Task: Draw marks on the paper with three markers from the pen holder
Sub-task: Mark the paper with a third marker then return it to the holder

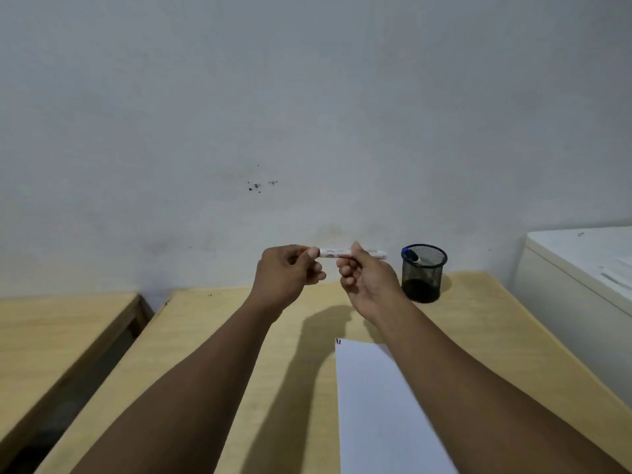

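A white marker (333, 252) with a red end is held level in the air above the table, in front of the wall. My left hand (287, 273) pinches its left, capped end, where a bit of orange-red shows. My right hand (367, 280) grips the barrel's right half. A black mesh pen holder (423, 273) stands on the table just right of my right hand, with a blue-capped marker (411, 255) leaning inside. A white sheet of paper (376, 405) lies on the table below my right forearm, with small dark marks (338, 342) at its far left corner.
The light wooden table (239, 336) runs to the grey wall. A second wooden table (51, 330) stands to the left across a narrow gap. A white cabinet (581, 278) stands at the right edge.
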Available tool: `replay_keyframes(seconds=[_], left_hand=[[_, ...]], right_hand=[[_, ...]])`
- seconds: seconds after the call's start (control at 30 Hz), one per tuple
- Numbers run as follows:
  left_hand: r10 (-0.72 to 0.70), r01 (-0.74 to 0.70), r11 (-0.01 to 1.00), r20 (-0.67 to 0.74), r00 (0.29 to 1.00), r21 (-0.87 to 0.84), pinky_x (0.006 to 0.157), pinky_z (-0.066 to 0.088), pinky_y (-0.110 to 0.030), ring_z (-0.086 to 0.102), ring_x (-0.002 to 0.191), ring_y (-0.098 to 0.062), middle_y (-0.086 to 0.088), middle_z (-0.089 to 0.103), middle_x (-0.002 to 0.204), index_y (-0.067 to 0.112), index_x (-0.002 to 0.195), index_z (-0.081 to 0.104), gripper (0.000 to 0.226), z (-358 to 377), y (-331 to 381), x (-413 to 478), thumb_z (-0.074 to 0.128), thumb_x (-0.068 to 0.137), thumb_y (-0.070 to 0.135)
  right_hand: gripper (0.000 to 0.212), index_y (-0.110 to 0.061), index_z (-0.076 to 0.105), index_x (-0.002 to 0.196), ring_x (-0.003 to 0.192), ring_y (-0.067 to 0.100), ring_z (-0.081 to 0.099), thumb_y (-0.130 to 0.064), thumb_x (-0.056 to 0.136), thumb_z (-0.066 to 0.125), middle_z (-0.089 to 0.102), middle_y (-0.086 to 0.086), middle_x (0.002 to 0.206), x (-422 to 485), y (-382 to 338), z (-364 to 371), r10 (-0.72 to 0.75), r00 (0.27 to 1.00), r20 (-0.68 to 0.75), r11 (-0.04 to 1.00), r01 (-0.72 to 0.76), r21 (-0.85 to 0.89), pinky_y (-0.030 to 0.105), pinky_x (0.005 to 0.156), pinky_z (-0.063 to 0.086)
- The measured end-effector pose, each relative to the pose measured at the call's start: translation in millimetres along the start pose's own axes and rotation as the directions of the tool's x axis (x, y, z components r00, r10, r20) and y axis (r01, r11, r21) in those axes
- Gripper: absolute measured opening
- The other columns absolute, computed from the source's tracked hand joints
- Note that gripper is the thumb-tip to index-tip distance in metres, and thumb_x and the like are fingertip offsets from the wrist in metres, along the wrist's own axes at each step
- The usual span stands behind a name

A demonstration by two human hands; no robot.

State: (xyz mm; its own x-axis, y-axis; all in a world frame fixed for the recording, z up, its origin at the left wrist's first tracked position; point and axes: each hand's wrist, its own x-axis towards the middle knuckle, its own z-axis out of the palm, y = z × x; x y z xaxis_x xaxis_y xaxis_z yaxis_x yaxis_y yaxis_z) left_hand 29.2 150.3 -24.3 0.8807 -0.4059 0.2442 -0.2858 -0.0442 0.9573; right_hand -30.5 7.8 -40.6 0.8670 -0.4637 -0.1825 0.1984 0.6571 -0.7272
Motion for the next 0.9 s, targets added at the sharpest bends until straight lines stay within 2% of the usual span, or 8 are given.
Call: replay_keyframes(seconds=[0.1,0.2,0.3,0.37,0.43,0.53,0.7,0.9], left_hand=[[-0.112,0.099,0.964,-0.039,0.993,-0.248,0.082,0.064,-0.036,0.074,0.068,-0.025,-0.006,0.067,0.068,0.002,0.093,0.074,0.022,-14,-16,-14,0.063,0.1,0.019],[-0.245,0.177,0.898,-0.124,0.961,-0.404,0.076,0.064,-0.031,0.07,0.063,-0.023,-0.006,0.064,0.066,-0.003,0.087,0.07,0.031,-42,-41,-26,0.062,0.101,0.024],[-0.199,0.209,0.973,-0.099,0.975,0.1,0.07,0.063,-0.033,0.074,0.064,-0.02,-0.01,0.074,0.08,0.004,0.086,0.074,0.021,-67,-76,-41,0.067,0.097,0.02],[-0.143,0.109,0.865,0.032,0.989,0.489,0.07,0.058,-0.027,0.076,0.071,-0.014,-0.002,0.079,0.083,0.015,0.088,0.079,0.014,-65,-89,-48,0.067,0.093,0.022],[-0.169,-0.008,0.733,0.193,0.967,0.681,0.071,0.052,-0.024,0.072,0.08,-0.01,0.006,0.078,0.086,0.023,0.085,0.078,0.016,-49,-96,-50,0.063,0.088,0.027],[-0.202,-0.094,0.616,0.272,0.941,0.782,0.067,0.047,-0.028,0.066,0.081,-0.015,0.01,0.068,0.081,0.031,0.079,0.066,0.01,-29,-99,-47,0.055,0.082,0.031],[-0.191,-0.136,0.598,0.305,0.933,0.79,0.071,0.051,-0.03,0.065,0.085,-0.017,0.013,0.063,0.081,0.029,0.089,0.065,0.013,-23,-105,-41,0.055,0.083,0.034],[-0.198,-0.168,0.565,0.331,0.923,0.808,0.077,0.056,-0.033,0.069,0.09,-0.019,0.002,0.075,0.093,0.025,0.093,0.072,0.019,-23,-104,-32,0.056,0.085,0.031]], right_hand=[[0.023,-0.004,0.061,0.089,0.043,0.008,0.058,-0.021,0.104,0.058,0.066,0.004,0.054,-5,11,5,-0.071,0.996,0.052,0.994,0.075,-0.079,0.018,0.041,0.045],[0.022,-0.006,0.058,0.088,0.041,0.009,0.057,-0.022,0.104,0.058,0.064,0.006,0.057,-2,5,-12,-0.132,0.991,0.021,0.983,0.133,-0.124,0.019,0.04,0.043],[0.028,-0.004,0.058,0.08,0.038,0.011,0.055,-0.022,0.101,0.061,0.06,0.011,0.063,-2,-6,-42,-0.172,0.985,0.007,0.884,0.158,-0.441,0.021,0.038,0.039],[0.028,-0.003,0.062,0.077,0.037,0.013,0.055,-0.02,0.099,0.064,0.06,0.014,0.065,-8,-6,-55,-0.165,0.986,0.027,0.76,0.144,-0.633,0.022,0.036,0.039],[0.022,-0.004,0.063,0.077,0.038,0.016,0.055,-0.013,0.097,0.063,0.062,0.015,0.065,-16,-2,-61,-0.166,0.986,0.025,0.697,0.135,-0.704,0.023,0.038,0.04],[0.015,-0.003,0.067,0.087,0.044,0.023,0.064,-0.009,0.096,0.056,0.066,0.019,0.067,-27,6,-65,-0.119,0.993,0.028,0.744,0.108,-0.659,0.027,0.043,0.047],[0.018,-0.004,0.077,0.093,0.073,0.035,0.077,-0.015,0.089,0.063,0.077,0.023,0.083,-33,23,-76,-0.039,0.999,0.034,0.789,0.051,-0.613,0.05,0.072,0.06],[0.009,-0.01,0.067,0.079,0.045,0.016,0.051,-0.007,0.085,0.074,0.061,0.013,0.063,-20,40,-83,-0.108,0.994,-0.035,0.797,0.065,-0.6,0.024,0.045,0.032]])
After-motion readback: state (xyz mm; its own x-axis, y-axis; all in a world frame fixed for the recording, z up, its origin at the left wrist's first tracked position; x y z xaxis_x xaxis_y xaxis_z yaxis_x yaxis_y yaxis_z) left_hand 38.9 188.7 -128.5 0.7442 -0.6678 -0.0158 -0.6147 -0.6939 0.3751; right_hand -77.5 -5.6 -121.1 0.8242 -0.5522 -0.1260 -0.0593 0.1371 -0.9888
